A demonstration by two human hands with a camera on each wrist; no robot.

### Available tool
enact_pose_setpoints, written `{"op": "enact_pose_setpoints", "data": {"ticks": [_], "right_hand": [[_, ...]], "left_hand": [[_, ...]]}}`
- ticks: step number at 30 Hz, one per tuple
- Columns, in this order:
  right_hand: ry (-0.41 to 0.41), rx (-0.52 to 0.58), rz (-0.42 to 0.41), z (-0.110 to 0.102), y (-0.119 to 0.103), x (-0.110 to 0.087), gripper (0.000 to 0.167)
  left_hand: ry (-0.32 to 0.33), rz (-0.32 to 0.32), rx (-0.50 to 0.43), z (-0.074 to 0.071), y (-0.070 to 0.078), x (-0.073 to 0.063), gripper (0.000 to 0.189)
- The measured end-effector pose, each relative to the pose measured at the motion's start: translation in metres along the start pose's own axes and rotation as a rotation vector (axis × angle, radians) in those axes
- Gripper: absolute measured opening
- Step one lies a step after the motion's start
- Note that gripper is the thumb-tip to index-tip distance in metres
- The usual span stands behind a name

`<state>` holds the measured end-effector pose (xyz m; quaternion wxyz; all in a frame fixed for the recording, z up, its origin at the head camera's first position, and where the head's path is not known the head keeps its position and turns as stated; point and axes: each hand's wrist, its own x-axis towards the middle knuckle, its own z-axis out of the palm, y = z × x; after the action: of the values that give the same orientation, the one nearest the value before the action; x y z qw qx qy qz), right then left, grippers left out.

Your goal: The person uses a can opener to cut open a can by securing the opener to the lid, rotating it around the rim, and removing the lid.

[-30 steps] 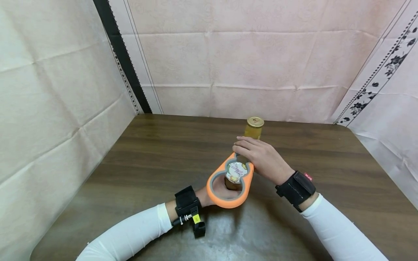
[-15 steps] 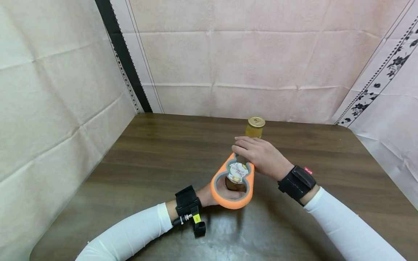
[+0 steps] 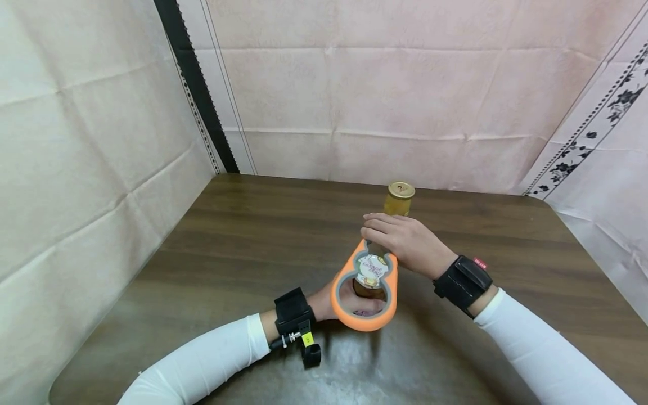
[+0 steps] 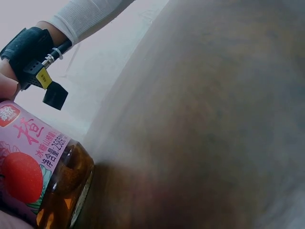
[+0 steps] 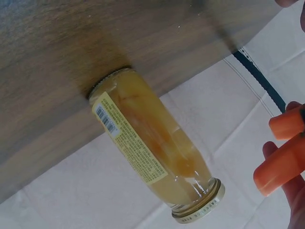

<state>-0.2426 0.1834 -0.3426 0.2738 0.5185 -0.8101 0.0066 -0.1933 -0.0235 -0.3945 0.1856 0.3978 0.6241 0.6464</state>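
In the head view my left hand [image 3: 324, 301] grips an upright glass jar of dark amber contents. Its pink label with a red fruit shows in the left wrist view, where the jar [image 4: 69, 179] stands close over the table. Around the jar's white printed lid [image 3: 372, 270] sits an orange jar opener with a grey lining [image 3: 339, 301]. My right hand [image 3: 405, 242] grips the opener's narrow end, fingers over the top. Two orange handle ends [image 5: 281, 164] show between its fingers in the right wrist view.
A second glass jar [image 3: 398, 201], with yellow contents and a gold lid, stands behind my right hand. The brown wooden table [image 3: 263, 225] ends at a pale cloth [image 3: 395, 95] at the back, with another cloth on the left.
The opener's wide end has swung slightly to the right, with the right hand still on its handles. The left hand keeps its hold on the jar. The view has shifted a little.
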Motion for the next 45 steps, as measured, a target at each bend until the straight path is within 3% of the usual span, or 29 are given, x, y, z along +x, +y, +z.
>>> {"op": "enact_pose_setpoints", "data": {"ticks": [4,12,21,33,39,45], "right_hand": [[-0.006,0.004,-0.011,-0.001,0.001,0.002,0.041],[-0.018,0.026,-0.033,0.0,0.004,0.004,0.037],[0.002,0.032,-0.057,0.0,0.006,0.006,0.039],[-0.016,-0.016,-0.085,0.001,0.007,0.01,0.049],[-0.042,0.0,-0.072,0.001,0.007,0.011,0.044],[-0.032,-0.005,-0.084,0.002,0.008,0.013,0.043]], "left_hand": [[0.007,-0.048,-0.006,0.001,0.003,-0.002,0.075],[0.026,-0.031,0.004,0.0,-0.001,-0.003,0.081],[0.066,0.056,0.139,0.0,-0.004,-0.003,0.096],[0.067,0.051,0.14,0.0,-0.004,-0.002,0.101],[0.058,0.086,0.146,0.001,-0.004,-0.001,0.109],[0.04,0.066,0.124,0.0,-0.004,-0.002,0.103]]}}
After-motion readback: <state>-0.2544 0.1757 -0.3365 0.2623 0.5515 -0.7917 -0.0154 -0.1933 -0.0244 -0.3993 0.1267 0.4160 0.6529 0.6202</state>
